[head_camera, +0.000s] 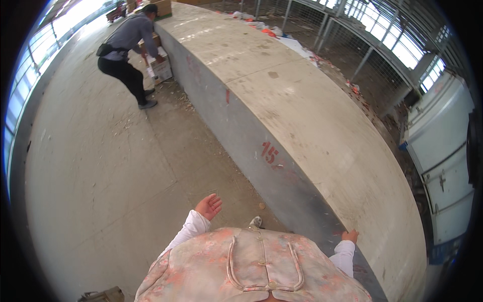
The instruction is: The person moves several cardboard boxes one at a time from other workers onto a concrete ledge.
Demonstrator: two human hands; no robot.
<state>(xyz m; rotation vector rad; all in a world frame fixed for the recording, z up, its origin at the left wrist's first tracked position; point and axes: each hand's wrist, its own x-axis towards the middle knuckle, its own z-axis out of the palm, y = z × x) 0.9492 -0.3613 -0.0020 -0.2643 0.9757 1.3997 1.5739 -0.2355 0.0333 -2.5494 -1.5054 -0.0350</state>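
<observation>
My left hand (209,207) is held out over the concrete floor (124,211), its palm showing and its fingers extended, with nothing in it. At the right, my right hand (351,236) is by the near edge of a long raised concrete platform (279,102). Its fingers look partly curled; whether they touch the edge or hold something small, I cannot tell. Red painted marks (271,153) stand on the platform's grey side wall (241,143). One of my shoes (256,222) shows below my patterned garment (260,260).
Ahead at the left, another person (128,49) bends over a white printed carton (161,71) beside the platform. Brown cartons (163,9) stand on its far end. Wire-mesh fencing (362,41) and a white truck box (441,151) are beyond it. A bag-like thing (102,295) lies bottom left.
</observation>
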